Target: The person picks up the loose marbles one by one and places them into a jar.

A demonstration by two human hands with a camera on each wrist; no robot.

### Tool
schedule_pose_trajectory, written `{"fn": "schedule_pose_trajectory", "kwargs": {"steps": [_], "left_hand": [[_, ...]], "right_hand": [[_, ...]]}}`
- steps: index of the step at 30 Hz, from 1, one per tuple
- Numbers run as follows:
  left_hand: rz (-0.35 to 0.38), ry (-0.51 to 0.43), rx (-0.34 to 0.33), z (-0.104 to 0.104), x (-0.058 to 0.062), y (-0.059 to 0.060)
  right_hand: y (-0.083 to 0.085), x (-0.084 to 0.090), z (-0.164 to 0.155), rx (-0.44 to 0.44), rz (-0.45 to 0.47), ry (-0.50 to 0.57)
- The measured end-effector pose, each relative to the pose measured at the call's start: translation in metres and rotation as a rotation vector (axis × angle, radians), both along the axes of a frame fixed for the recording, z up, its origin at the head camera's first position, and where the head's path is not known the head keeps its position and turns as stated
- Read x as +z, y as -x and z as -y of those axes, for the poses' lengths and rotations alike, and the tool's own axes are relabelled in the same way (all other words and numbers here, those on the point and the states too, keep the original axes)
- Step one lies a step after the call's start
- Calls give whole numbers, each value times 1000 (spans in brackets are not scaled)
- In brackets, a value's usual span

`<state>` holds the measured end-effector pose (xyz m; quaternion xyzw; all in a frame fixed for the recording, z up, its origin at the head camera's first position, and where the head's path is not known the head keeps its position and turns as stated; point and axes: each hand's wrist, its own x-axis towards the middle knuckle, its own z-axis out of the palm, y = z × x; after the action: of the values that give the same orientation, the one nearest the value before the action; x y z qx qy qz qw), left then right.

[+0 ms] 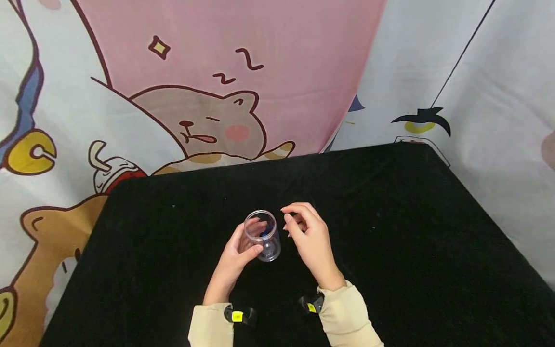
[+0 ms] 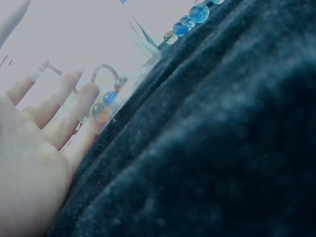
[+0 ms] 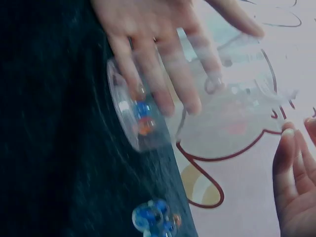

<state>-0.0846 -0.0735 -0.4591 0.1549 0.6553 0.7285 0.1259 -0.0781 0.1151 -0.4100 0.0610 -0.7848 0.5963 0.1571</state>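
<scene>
A clear plastic jar (image 1: 271, 241) stands upright on the black cloth with its round mouth uncovered. My left hand (image 1: 234, 258) grips it from the left, thumb in front and fingers round the far side. Inside at the bottom lie a few blue and orange glass marbles (image 3: 143, 116). Just right of the jar's rim is my right hand (image 1: 310, 236), its fingers loosely bent and the thumb tip near the index fingertip, with nothing visible between them. More marbles (image 3: 157, 218) lie on the cloth beside the jar, hidden behind the right hand in the head view.
The black cloth (image 1: 173, 270) covers a table that reaches back to a cartoon-printed curtain (image 1: 303, 72). A black strap with a yellow label (image 1: 237, 316) sits at the left wrist, and a similar strap (image 1: 313, 306) is on the right.
</scene>
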Motion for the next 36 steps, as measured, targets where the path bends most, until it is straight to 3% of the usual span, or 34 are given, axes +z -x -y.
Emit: {"fn": "schedule_pose_trajectory", "kwargs": {"steps": [3, 10, 18, 27, 36], "left_hand": [[1, 20, 6, 0, 2, 0], [-2, 17, 5, -1, 4, 1], [5, 11, 2, -1, 3, 2], [22, 1, -1, 0, 4, 1], [13, -11, -4, 0, 3, 1]], "right_hand": [[6, -12, -9, -54, 30, -51], [13, -21, -33, -174, 150, -195], [16, -31, -55, -213, 353, -330], [15, -36, -65, -108, 511, -452], [14, -41, -61, -19, 531, -540]]}}
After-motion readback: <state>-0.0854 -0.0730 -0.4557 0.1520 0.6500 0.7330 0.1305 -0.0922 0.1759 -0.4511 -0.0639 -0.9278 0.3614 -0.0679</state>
